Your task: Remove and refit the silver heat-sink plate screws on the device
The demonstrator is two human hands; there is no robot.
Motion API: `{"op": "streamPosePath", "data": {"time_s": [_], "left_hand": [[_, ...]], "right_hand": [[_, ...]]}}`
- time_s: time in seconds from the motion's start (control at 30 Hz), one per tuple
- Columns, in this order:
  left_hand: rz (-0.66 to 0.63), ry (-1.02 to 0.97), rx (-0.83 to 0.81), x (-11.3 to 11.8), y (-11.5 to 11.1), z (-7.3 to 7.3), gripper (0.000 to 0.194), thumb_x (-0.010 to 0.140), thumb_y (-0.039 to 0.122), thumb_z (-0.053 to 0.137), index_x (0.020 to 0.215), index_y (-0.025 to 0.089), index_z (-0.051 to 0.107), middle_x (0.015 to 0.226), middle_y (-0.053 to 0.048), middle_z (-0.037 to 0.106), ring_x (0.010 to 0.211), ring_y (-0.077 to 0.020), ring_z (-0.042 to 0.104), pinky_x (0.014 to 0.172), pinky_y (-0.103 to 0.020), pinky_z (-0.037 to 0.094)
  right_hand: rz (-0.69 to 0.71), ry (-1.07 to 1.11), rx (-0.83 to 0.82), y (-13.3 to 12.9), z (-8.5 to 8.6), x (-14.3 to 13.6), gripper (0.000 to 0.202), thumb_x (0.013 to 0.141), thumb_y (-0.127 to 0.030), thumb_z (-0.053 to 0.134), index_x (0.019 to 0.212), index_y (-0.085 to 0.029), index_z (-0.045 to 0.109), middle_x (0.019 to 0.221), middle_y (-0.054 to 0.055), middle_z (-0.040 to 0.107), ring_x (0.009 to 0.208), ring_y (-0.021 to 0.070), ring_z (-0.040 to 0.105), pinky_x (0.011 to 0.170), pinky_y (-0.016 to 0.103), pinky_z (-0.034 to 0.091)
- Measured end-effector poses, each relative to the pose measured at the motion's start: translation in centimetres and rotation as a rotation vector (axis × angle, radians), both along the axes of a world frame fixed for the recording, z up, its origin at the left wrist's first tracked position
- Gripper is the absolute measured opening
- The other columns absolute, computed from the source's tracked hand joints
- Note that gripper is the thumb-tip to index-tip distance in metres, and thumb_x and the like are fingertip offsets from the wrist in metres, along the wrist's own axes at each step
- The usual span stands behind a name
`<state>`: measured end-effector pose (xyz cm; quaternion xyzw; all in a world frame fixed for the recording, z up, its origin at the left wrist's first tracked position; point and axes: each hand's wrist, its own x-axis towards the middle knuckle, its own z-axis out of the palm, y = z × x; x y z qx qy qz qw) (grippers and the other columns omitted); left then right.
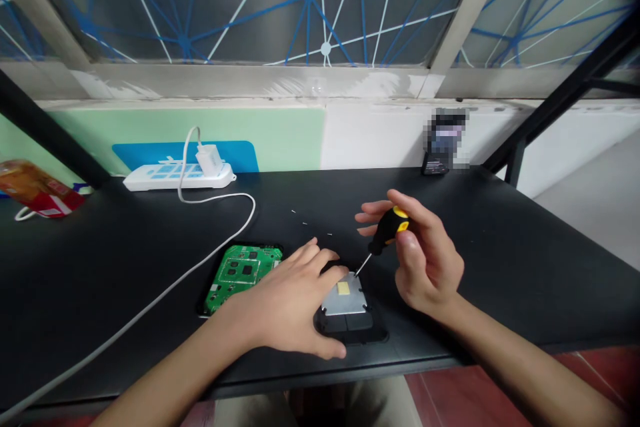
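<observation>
My right hand grips a black and yellow screwdriver by its handle, thumb and forefinger around it. The slanted shaft reaches down to the upper right corner of a silver metal plate, where its tip appears to touch. That plate, with a small yellowish pad on it, lies in a black plastic casing. My left hand holds the casing from the left, fingers over its far side and thumb at its near side, hiding its left part. Left of this hand lies a green circuit board in a dark frame, partly covered by my wrist.
Three tiny screws lie on the black table beyond my hands. A white power strip with a plugged-in charger stands at the back; its white cable runs leftward. A blurred-out dark object leans against the wall.
</observation>
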<state>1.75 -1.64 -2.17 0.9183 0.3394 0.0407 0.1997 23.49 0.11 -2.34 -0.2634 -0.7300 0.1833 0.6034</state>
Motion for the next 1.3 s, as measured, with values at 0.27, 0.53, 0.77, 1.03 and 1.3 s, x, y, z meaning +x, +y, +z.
{"op": "streamPosePath", "data": {"time_s": [0.27, 0.53, 0.77, 1.03, 1.3], "left_hand": [[-0.002, -0.027, 0.017, 0.0, 0.1, -0.4, 0.095, 0.069, 0.065, 0.079, 0.147, 0.021, 0.046, 0.154, -0.015, 0.044, 0.149, -0.0458, 0.029, 0.123, -0.061, 0.024], [0.009, -0.013, -0.005, 0.0, 0.0, 0.0, 0.094, 0.07, 0.064, 0.08, 0.147, 0.021, 0.047, 0.154, -0.015, 0.043, 0.149, -0.0473, 0.026, 0.123, -0.063, 0.023], [0.005, -0.039, 0.006, 0.1, 0.1, -0.2, 0.095, 0.068, 0.063, 0.081, 0.146, 0.021, 0.048, 0.152, -0.015, 0.046, 0.148, -0.046, 0.03, 0.123, -0.062, 0.024], [0.005, -0.019, 0.011, 0.0, -0.1, 0.0, 0.092, 0.07, 0.064, 0.08, 0.146, 0.022, 0.048, 0.153, -0.014, 0.045, 0.148, -0.0458, 0.03, 0.122, -0.063, 0.024], [0.009, 0.006, 0.0, 0.0, 0.0, 0.1, 0.095, 0.07, 0.064, 0.08, 0.148, 0.021, 0.046, 0.156, -0.014, 0.042, 0.15, -0.046, 0.026, 0.123, -0.061, 0.023]], "right_hand": [[-0.115, -0.062, 0.27, 1.2, -0.4, 0.7, 0.044, 0.086, -0.025, 0.072, 0.127, -0.033, 0.06, 0.089, 0.003, 0.057, 0.076, 0.0188, 0.057, 0.057, 0.034, 0.054], [-0.042, -0.041, 0.057, 0.1, 0.0, 0.1, 0.052, 0.097, -0.015, 0.048, 0.147, -0.031, 0.049, 0.116, 0.008, 0.063, 0.093, 0.0203, 0.067, 0.069, 0.041, 0.062], [-0.105, -0.04, 0.258, 1.0, -0.3, 0.5, 0.057, 0.081, -0.012, 0.074, 0.131, -0.035, 0.062, 0.094, 0.003, 0.055, 0.081, 0.0187, 0.056, 0.06, 0.036, 0.054], [-0.032, -0.033, 0.112, 0.3, -0.2, 0.4, 0.051, 0.094, -0.01, 0.051, 0.14, -0.031, 0.055, 0.118, 0.008, 0.062, 0.095, 0.0213, 0.069, 0.073, 0.043, 0.062], [-0.047, -0.068, 0.136, 0.2, -0.1, 0.5, 0.056, 0.09, -0.006, 0.057, 0.142, -0.029, 0.054, 0.108, 0.007, 0.066, 0.087, 0.0194, 0.067, 0.069, 0.039, 0.06]]}}
